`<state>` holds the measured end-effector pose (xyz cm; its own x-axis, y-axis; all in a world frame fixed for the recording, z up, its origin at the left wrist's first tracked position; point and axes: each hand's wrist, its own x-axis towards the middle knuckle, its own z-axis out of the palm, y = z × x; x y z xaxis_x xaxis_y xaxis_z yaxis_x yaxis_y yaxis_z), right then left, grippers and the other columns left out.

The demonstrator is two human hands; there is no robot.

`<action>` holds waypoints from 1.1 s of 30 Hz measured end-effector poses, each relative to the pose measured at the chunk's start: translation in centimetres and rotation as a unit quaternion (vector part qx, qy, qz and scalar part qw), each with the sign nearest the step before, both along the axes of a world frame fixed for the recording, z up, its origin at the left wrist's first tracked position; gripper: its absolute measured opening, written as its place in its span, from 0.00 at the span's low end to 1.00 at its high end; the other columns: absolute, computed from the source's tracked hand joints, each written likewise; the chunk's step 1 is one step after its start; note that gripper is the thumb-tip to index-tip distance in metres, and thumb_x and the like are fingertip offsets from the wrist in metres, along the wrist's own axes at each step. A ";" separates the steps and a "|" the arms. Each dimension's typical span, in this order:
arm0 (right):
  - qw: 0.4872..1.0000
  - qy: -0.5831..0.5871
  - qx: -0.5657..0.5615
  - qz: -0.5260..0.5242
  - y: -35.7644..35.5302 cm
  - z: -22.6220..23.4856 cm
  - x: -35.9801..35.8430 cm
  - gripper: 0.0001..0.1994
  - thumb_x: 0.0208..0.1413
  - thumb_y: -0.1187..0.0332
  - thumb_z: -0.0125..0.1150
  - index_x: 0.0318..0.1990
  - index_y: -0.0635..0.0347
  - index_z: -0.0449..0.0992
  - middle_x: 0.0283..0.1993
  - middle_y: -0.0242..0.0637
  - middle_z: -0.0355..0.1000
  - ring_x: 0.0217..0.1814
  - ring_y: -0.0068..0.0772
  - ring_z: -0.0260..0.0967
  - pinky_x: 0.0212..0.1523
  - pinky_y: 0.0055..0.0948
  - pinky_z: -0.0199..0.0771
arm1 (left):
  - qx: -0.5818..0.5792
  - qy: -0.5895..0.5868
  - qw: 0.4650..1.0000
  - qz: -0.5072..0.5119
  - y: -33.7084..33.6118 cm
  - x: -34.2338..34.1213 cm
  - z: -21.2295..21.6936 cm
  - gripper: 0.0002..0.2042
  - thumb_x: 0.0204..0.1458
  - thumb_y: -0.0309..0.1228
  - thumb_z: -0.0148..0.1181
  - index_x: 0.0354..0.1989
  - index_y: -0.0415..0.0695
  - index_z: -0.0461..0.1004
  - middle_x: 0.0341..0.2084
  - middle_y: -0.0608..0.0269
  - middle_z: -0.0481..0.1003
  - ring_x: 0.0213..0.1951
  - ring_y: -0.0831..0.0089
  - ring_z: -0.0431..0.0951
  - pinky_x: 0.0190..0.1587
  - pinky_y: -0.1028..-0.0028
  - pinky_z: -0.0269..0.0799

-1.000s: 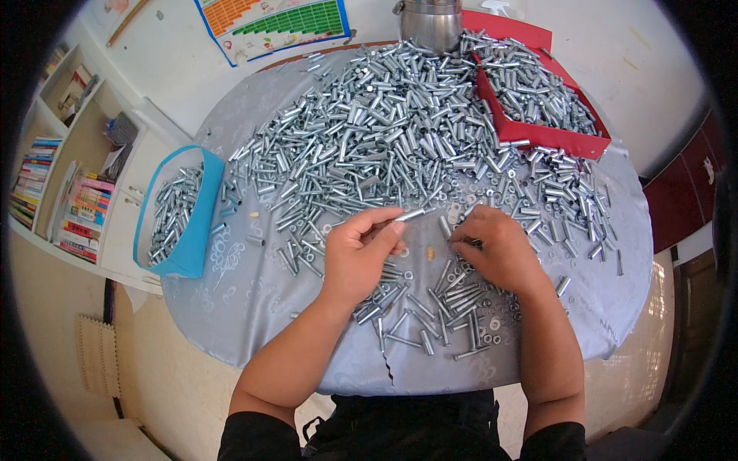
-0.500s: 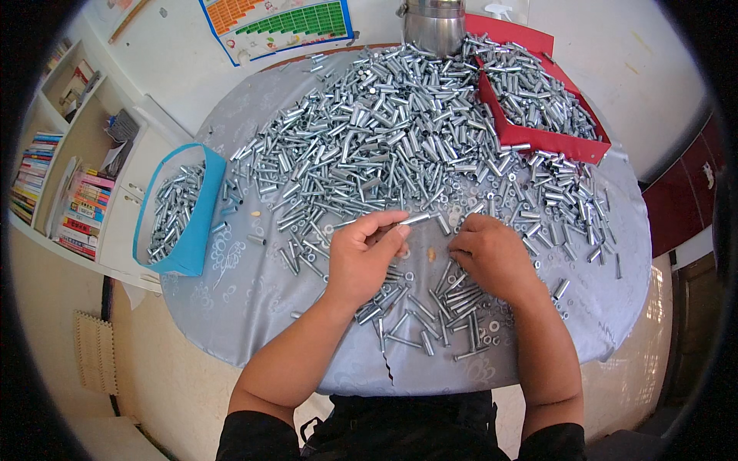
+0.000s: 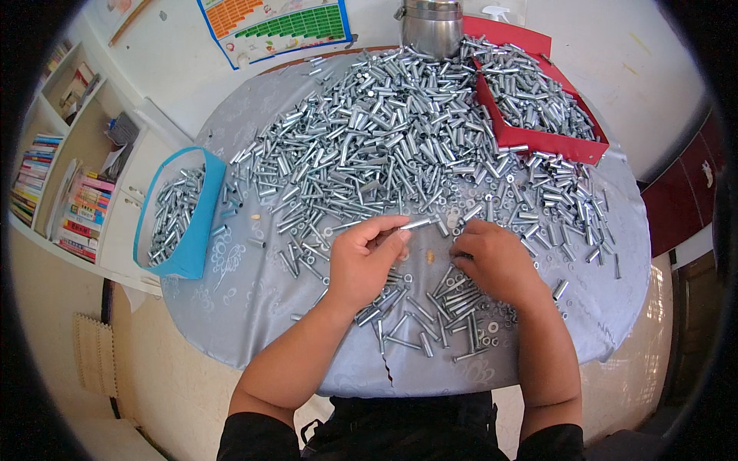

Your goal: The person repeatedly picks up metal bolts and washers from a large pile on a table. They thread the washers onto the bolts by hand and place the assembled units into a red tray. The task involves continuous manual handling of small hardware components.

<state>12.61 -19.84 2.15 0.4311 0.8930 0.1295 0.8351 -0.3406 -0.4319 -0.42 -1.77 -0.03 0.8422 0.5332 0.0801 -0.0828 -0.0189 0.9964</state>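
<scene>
Pinched between thumb and fingers of my left hand (image 3: 364, 261) is a silver sleeve anchor bolt (image 3: 417, 223), its free end pointing right. My right hand (image 3: 496, 260) is closed, fingertips together and turned down just above the cloth. Whatever those fingers may grip is hidden from this view. Loose washers and nuts (image 3: 455, 212) lie just beyond the two hands. Below and between my forearms is a small scatter of bolts (image 3: 461, 298), with some metal sleeves and washers among them.
A big heap of metal sleeves and bolts (image 3: 369, 131) covers the table's far half. At left stands a blue box (image 3: 184, 246) of metal parts; at back right, a red box (image 3: 550, 142) holds more. Behind the heap is a steel pot (image 3: 432, 31). Grey cloth (image 3: 231, 307) covers the round table.
Both hands stay almost where they were, with the left still pinching the anchor bolt. The fingers of my right hand have shifted slightly, and the whole view has moved a little.
</scene>
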 end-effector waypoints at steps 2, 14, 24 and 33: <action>1.000 0.000 0.004 -0.006 0.0 0.0 -0.1 0.06 0.46 0.67 0.63 0.30 0.59 0.77 0.33 0.40 0.70 0.39 0.46 0.71 0.40 0.42 0.72 | 0.012 0.010 1.000 0.000 -0.1 -0.1 0.2 0.10 0.53 0.22 0.60 0.44 0.36 0.77 0.28 0.63 0.78 0.28 0.80 0.77 0.32 0.81 0.73; 0.946 0.210 0.190 -0.156 1.3 -1.1 -0.1 0.07 0.54 0.70 0.60 0.38 0.62 0.77 0.32 0.41 0.76 0.34 0.34 0.75 0.37 0.29 0.74 | 0.014 0.016 1.000 -0.016 -0.3 -0.3 0.1 0.10 0.53 0.23 0.60 0.44 0.37 0.77 0.27 0.64 0.78 0.29 0.81 0.76 0.32 0.82 0.72; 0.835 0.456 0.278 -0.133 2.0 -0.6 -1.3 0.07 0.57 0.74 0.59 0.39 0.70 0.75 0.34 0.38 0.77 0.37 0.24 0.75 0.39 0.22 0.74 | 0.032 0.028 0.999 -0.002 -0.6 -0.2 0.6 0.09 0.53 0.23 0.61 0.42 0.37 0.78 0.29 0.62 0.79 0.28 0.79 0.78 0.33 0.81 0.74; 0.834 0.473 0.260 -0.113 1.8 -0.8 -0.5 0.05 0.53 0.77 0.63 0.37 0.67 0.76 0.35 0.36 0.77 0.37 0.22 0.74 0.40 0.21 0.72 | 0.019 0.028 0.999 -0.013 -0.5 -0.3 0.6 0.09 0.53 0.22 0.61 0.43 0.36 0.78 0.29 0.61 0.79 0.29 0.80 0.78 0.33 0.81 0.74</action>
<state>12.10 -18.08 1.33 0.7098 0.7041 -0.0204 -0.0237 -0.0051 -0.9997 -0.69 -2.30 0.61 0.8597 0.5081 0.0519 -0.0270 -0.0562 0.9981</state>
